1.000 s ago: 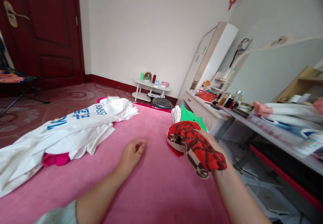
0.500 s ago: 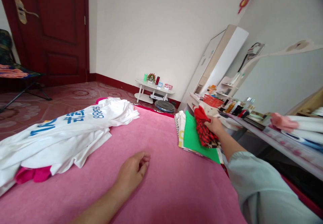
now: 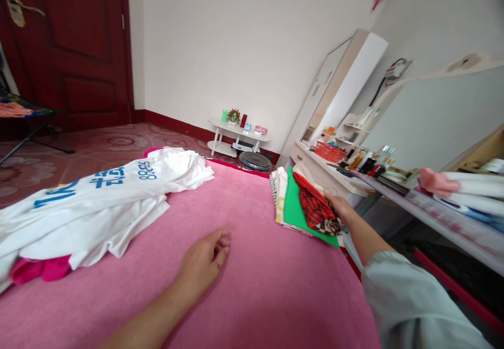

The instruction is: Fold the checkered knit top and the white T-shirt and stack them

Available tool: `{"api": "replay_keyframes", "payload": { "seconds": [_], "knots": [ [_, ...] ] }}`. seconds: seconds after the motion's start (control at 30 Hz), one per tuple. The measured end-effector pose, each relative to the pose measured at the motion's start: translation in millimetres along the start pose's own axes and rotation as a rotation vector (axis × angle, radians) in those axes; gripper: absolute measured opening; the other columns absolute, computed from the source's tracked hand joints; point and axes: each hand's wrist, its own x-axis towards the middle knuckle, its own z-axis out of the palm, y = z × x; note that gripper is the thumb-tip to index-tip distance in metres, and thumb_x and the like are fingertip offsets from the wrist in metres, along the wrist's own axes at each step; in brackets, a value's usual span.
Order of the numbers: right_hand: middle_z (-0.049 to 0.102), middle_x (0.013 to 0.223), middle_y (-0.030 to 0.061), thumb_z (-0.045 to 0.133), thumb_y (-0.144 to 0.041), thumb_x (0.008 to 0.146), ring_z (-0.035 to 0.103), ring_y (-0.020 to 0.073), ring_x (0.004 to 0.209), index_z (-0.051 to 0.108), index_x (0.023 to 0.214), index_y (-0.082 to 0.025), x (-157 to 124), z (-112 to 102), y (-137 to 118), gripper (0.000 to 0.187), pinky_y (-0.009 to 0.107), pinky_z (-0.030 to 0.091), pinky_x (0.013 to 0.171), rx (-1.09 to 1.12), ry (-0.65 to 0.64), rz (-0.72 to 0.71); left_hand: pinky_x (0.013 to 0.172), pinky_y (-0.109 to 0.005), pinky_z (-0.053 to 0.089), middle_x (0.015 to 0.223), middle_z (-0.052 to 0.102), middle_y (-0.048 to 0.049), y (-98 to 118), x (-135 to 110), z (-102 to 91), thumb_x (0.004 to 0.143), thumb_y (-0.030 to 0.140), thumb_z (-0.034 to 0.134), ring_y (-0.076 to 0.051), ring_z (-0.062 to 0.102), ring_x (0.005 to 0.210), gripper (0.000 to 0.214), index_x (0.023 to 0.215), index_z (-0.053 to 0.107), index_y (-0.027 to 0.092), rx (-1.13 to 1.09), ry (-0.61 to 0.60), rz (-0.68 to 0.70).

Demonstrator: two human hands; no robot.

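My right hand [image 3: 339, 205] rests at the right edge of a folded red patterned cloth [image 3: 317, 208], fingers curled against it. That cloth lies on top of a stack of folded clothes [image 3: 293, 202] whose upper piece is green, at the far right edge of the pink bed cover [image 3: 244, 275]. My left hand [image 3: 203, 261] lies on the pink cover in the middle, fingers loosely bent, holding nothing. A heap of white shirts with blue print [image 3: 94, 202] lies to the left, with a pink garment [image 3: 37, 267] under it.
A white dressing table [image 3: 315, 168] with a red basket and bottles stands right of the bed. A small white side table [image 3: 238, 136] and a round black device sit by the far wall. A dark red door [image 3: 66, 44] and a folding chair are at the left.
My right hand carried the red patterned cloth from mid-air near me out to the folded stack and laid it flat on the green piece. My left hand stayed on the bed.
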Motion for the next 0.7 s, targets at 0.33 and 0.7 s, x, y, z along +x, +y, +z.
{"api": "replay_keyframes", "payload": {
  "seconds": [0.33,0.7],
  "knots": [
    [0.065,0.102,0.0202,0.072,-0.030,0.055,0.056,0.0400,0.102,0.072,0.097,-0.014,-7.8,-20.5,6.5,0.045,0.051,0.045,0.081,-0.304,0.259,0.125,0.069,-0.025,0.045,0.088,0.068,-0.0022,0.2,0.6,-0.2,0.082,0.020,0.047,-0.015,0.062,0.074,0.029,0.108,0.058,0.018,0.023,0.001,-0.008],
    [0.071,0.076,0.0080,0.054,-0.045,0.073,0.064,0.0226,0.073,0.071,0.089,-0.013,-30.4,25.8,-55.9,0.039,0.031,0.048,0.067,0.084,-0.053,-0.179,0.069,-0.023,0.045,0.089,0.069,-0.0021,-0.2,0.2,0.3,0.079,0.018,0.049,-0.014,0.062,0.074,0.026,0.103,0.062,0.019,0.009,0.014,-0.007]
  ]
}}
